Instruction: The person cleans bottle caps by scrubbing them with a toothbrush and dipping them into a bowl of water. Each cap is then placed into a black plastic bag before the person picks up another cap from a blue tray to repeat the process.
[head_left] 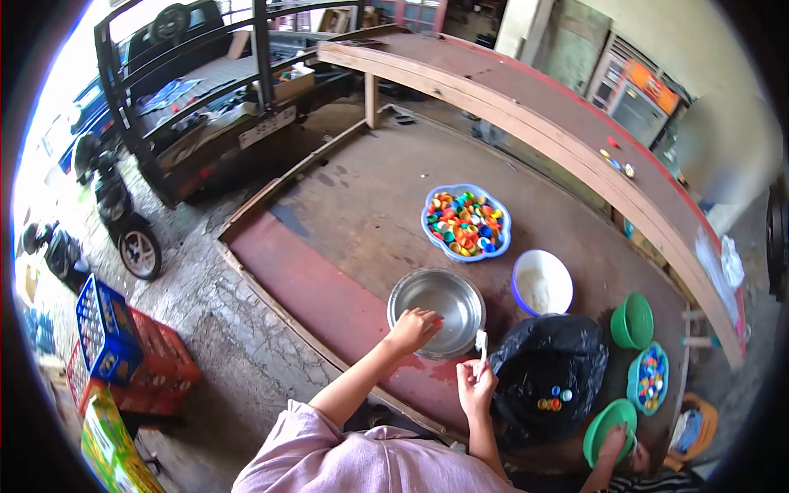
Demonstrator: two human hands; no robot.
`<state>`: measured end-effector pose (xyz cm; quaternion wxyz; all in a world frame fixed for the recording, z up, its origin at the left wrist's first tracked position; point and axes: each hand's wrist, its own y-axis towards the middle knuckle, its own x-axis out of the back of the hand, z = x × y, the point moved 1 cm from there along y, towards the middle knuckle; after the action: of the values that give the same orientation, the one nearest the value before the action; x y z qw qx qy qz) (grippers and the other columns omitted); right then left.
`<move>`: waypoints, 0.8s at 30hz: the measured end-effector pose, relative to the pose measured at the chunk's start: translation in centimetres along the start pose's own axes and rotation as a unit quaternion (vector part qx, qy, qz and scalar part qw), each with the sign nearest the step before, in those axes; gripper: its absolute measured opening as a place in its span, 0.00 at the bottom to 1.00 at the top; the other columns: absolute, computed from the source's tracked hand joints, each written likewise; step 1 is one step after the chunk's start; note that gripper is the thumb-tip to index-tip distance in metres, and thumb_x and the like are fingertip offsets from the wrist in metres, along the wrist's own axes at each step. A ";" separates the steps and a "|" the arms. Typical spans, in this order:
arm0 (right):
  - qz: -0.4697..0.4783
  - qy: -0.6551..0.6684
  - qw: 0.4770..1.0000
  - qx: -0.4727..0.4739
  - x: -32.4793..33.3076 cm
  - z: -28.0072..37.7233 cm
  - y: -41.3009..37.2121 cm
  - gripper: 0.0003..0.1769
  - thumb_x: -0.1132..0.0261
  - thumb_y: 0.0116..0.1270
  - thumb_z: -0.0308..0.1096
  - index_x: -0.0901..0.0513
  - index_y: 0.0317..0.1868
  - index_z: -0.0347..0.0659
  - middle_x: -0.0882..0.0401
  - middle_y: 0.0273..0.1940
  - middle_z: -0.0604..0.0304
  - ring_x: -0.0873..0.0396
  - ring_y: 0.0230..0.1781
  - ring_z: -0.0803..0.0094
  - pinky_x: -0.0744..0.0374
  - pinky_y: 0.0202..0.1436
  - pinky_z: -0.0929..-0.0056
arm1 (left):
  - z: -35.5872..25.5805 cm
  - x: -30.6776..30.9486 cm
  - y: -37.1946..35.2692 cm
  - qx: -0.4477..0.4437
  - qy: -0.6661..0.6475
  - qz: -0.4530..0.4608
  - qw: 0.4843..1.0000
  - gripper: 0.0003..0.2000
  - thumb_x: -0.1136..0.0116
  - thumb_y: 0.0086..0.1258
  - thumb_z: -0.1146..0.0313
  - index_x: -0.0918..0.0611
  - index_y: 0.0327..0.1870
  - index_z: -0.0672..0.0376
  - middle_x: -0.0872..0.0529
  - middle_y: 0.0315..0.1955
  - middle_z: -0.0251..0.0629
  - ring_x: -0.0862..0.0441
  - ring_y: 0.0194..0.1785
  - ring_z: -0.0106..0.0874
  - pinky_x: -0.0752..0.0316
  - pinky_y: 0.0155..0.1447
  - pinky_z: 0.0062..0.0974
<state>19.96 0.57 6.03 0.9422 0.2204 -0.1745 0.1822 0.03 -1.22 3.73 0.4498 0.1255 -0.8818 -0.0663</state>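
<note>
My left hand is over the near left part of a steel bowl, its fingers closed on a small red bottle cap. Just right of the bowl, my right hand grips a white toothbrush upright, with the head pointing away from me. Beyond the steel bowl, a blue scalloped basin is heaped with bottle caps of many colours. To the right, a black plastic bag lines a container and holds several caps. A white bowl with a purple rim stands behind it.
At right are a green bowl and a turquoise basin of caps. Another person's hands work in a green basin. A raised wooden shelf crosses the far side. Crates stand left of the table.
</note>
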 end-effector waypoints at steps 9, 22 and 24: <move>0.079 0.036 0.996 0.002 0.0 -1.0 2.6 0.11 0.34 0.55 0.27 0.29 0.24 0.36 0.31 0.17 0.64 0.35 0.16 0.76 0.35 0.21 0.75 | -0.3 -2.4 -0.5 0.025 -0.153 -0.127 0.980 0.10 0.49 0.66 0.70 0.23 0.42 0.67 0.19 0.34 0.53 0.22 0.40 0.47 0.27 0.46 0.37; 0.109 0.067 0.992 0.003 -0.8 -2.8 3.7 0.17 0.34 0.58 0.29 0.36 0.23 0.37 0.37 0.18 0.63 0.37 0.18 0.73 0.35 0.23 0.72 | -3.2 0.5 0.5 0.182 -0.247 -0.117 0.945 0.12 0.51 0.69 0.67 0.23 0.47 0.64 0.20 0.40 0.46 0.21 0.45 0.35 0.27 0.49 0.30; 0.102 0.065 0.992 0.029 -0.6 -2.4 3.9 0.17 0.34 0.57 0.29 0.36 0.23 0.37 0.37 0.18 0.63 0.37 0.18 0.72 0.35 0.23 0.71 | -4.1 1.5 1.2 0.152 -0.298 -0.128 0.934 0.13 0.47 0.67 0.68 0.24 0.50 0.64 0.20 0.42 0.44 0.21 0.46 0.31 0.27 0.49 0.28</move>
<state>18.43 4.84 5.16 0.9213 0.2162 -0.1297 0.2961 2.30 -0.47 7.60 0.1298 0.2790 -0.9512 -0.0230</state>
